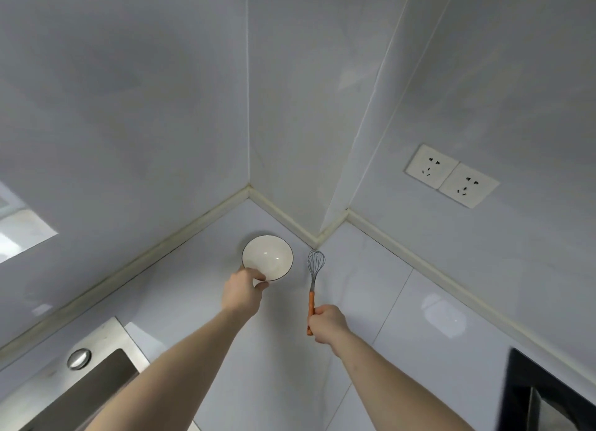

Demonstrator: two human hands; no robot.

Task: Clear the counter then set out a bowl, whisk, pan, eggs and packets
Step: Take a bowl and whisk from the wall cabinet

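- Left hand: reaches forward over the counter; its grip pinches the near rim of the bowl, thumb on the inner side of the rim, the other fingers under the outer wall (mostly hidden by the back of the hand).
- Bowl: white, round, with a thin dark rim line, open side up; it lies just beyond the left grip, toward the wall corner. Whether its base rests on the counter or is slightly lifted cannot be told.
- Right hand: its grip is closed around the lower part of the whisk's orange handle, fingers wrapped about it.
- Whisk: wire head of grey metal, orange handle; it extends forward from the right grip, head pointing to the corner, just right of the bowl and apart from it.
- Counter: pale, glossy, tile-like surface beneath both grips, meeting the walls along a cream sealing strip.
- Sink: stainless steel, near and well left of the left grip, with a round metal fitting on its rim.
- Double wall socket: white, on the wall up and to the right of the right grip.
- Black appliance: dark, glossy, near and far right of the right grip (only partly in view).
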